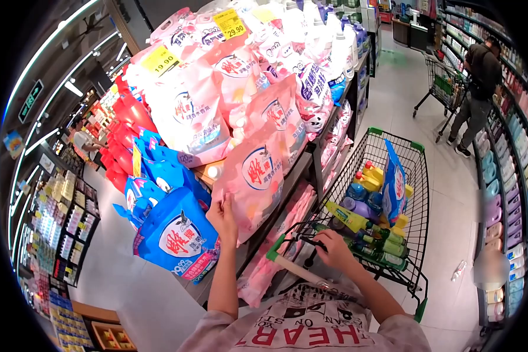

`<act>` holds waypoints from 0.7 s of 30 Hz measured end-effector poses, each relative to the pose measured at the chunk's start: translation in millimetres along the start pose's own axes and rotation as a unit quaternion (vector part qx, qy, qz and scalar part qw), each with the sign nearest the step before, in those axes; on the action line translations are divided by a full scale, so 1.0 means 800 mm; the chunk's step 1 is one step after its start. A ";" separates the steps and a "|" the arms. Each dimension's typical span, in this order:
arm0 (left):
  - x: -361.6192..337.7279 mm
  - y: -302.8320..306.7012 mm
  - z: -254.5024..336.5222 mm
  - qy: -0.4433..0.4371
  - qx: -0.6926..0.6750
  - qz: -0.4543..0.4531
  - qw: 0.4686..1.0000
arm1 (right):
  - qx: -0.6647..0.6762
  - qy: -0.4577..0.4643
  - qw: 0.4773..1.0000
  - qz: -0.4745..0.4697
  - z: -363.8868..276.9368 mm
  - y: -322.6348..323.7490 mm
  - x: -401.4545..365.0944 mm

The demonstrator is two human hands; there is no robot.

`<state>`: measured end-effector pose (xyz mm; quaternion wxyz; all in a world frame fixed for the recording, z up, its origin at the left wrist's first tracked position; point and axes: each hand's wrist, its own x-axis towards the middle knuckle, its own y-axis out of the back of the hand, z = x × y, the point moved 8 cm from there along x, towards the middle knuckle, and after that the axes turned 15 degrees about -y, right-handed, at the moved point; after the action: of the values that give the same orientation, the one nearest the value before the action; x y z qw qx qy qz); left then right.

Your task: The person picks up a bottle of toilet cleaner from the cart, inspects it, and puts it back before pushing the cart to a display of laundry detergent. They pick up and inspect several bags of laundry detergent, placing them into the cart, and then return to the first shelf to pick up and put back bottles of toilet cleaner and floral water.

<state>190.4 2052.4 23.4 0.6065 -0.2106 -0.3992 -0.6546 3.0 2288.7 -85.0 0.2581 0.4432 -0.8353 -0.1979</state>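
My left hand [223,222] is closed on the lower left edge of a pink detergent bag [253,176], which stands tilted at the front of a shelf display. A blue detergent bag [179,234] lies just left of that hand. My right hand [333,249] is curled over a black part at the near end of the shopping cart [419,240], beyond its pale handle [299,270]. Inside the cart are a blue bag [394,183] standing upright, a yellow-green bottle [347,217], several green bottles [387,246] and yellow-capped bottles [369,176].
More pink bags [185,117] and red bottles [129,111] fill the display, under yellow price tags [160,60]. A person [481,82] stands with another cart [443,82] in the aisle at upper right. Bottle shelves [501,193] line the right side.
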 end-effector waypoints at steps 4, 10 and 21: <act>0.031 -0.020 0.040 -0.034 -0.103 0.055 0.993 | 0.062 0.001 0.998 -0.003 -0.005 0.000 -0.005; 0.049 0.005 0.109 0.028 -0.319 0.153 0.935 | 0.281 -0.143 0.924 -0.216 0.016 -0.051 -0.017; -0.016 -0.106 0.153 0.275 -0.566 0.037 0.776 | 0.729 -0.135 0.627 -0.240 0.027 -0.023 -0.045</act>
<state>85.5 2151.1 63.5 0.4854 -0.3413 0.2355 -0.7697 18.3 2311.4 -121.5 -0.3215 0.6400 -0.5959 0.3633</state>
